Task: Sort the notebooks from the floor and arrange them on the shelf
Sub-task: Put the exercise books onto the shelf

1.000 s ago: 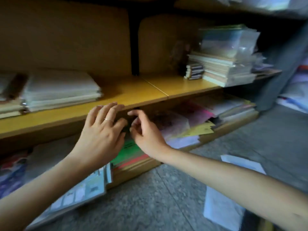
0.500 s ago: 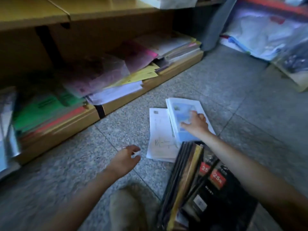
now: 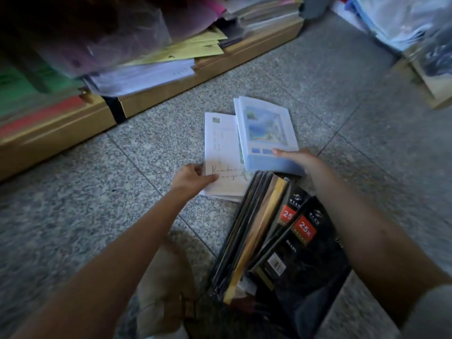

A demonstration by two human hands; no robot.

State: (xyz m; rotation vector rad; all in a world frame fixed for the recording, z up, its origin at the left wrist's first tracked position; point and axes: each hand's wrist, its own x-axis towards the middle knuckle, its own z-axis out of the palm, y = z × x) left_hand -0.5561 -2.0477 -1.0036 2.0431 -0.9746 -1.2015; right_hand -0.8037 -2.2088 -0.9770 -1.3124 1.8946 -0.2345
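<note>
- The shelf [image 3: 58,133] runs along the far left, its lowest level packed with papers.
- The left hand [image 3: 193,178] pinches the near-left edge of the white notebook [image 3: 221,148], which lies on the floor [image 3: 367,118].
- The blue notebook [image 3: 266,133] overlaps the white one's right side.
- The right hand [image 3: 299,159] grasps the blue notebook's near edge, thumb on top.
- The black diaries [image 3: 293,260] lie nearer, right of centre.

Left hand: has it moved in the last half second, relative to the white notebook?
Yes. The left hand went forward and right to the white notebook, whose left edge it now grips.
</note>
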